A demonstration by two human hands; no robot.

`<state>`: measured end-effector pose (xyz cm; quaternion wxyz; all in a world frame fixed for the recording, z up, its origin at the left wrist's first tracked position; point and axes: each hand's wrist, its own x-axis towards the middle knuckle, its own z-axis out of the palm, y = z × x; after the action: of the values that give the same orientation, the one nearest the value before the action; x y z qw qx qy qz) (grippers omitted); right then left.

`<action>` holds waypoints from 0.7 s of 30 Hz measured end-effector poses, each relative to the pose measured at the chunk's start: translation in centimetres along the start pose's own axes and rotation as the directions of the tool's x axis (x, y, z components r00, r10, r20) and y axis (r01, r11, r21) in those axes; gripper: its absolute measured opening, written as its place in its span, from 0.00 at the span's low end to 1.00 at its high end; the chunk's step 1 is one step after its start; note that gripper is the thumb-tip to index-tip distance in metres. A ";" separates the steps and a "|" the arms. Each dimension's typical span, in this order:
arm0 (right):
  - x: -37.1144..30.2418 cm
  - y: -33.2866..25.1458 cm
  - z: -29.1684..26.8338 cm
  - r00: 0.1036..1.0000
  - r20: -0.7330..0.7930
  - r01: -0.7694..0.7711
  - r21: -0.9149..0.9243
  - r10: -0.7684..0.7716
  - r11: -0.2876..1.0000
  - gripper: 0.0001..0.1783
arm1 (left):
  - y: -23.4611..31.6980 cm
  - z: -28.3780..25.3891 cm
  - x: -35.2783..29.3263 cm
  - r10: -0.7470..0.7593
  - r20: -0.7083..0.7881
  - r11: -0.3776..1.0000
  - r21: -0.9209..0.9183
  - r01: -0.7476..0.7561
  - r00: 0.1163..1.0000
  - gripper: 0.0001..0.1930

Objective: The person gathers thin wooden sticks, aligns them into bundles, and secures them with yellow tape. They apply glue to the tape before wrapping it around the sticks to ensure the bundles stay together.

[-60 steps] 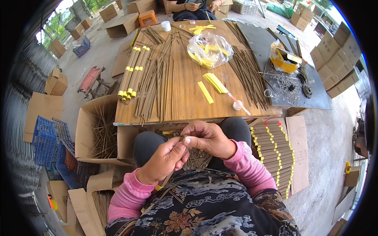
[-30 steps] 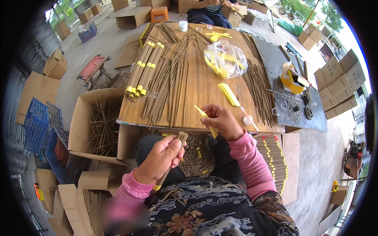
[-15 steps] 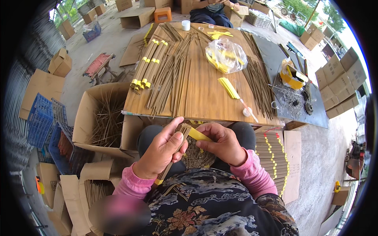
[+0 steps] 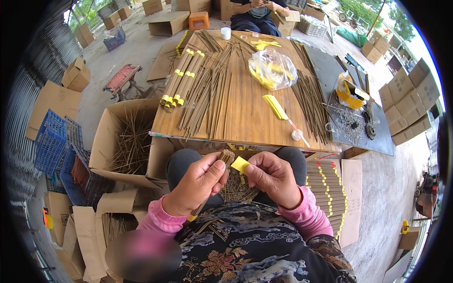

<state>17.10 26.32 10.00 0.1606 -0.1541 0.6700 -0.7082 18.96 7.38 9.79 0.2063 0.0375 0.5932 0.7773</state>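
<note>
Above my lap, my left hand (image 4: 196, 186) is closed around a bundle of thin brown sticks (image 4: 227, 157), held slanting with its upper end toward the table. Lower on the bundle, a yellow band (image 4: 191, 218) shows by my left wrist. My right hand (image 4: 273, 179) pinches a short yellow paper strip (image 4: 240, 164) between thumb and fingers. The strip's free end is close beside the bundle's top, seemingly just apart from it. On the wooden table (image 4: 255, 120) ahead lie banded stick bundles (image 4: 181, 78), loose sticks (image 4: 207, 99) and a fan of yellow strips (image 4: 274, 106).
A clear plastic bag (image 4: 273, 69) with yellow strips sits on the table. Left of my knees stands a cardboard box (image 4: 106, 137) of loose sticks; banded bundles (image 4: 325, 188) lie at my right. Across the table sits another person (image 4: 257, 16). Blue crates (image 4: 49, 139) stand far left.
The yellow strip, which stretched against the bundle's top, has come away from it and shows shorter in my right hand. Both hands have dropped slightly toward my lap.
</note>
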 end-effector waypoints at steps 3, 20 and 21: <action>0.4 0.7 0.8 0.999 0.008 0.034 0.014 -0.034 0.999 0.10 | -0.1 0.6 0.1 0.034 0.017 0.999 0.042 -0.035 0.999 0.16; 1.2 1.6 1.2 0.991 -0.119 0.041 -0.194 -0.065 0.980 0.12 | -1.2 0.5 0.4 0.052 0.018 0.994 0.095 -0.054 0.998 0.20; 1.2 1.8 1.2 0.991 -0.117 0.044 -0.189 -0.067 0.981 0.12 | -1.2 0.7 0.3 0.059 0.013 0.993 0.102 -0.060 0.998 0.20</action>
<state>16.56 24.66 8.29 0.0842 -0.1432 0.7372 -0.6550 19.21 8.35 8.76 0.1839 0.0696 0.6297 0.7516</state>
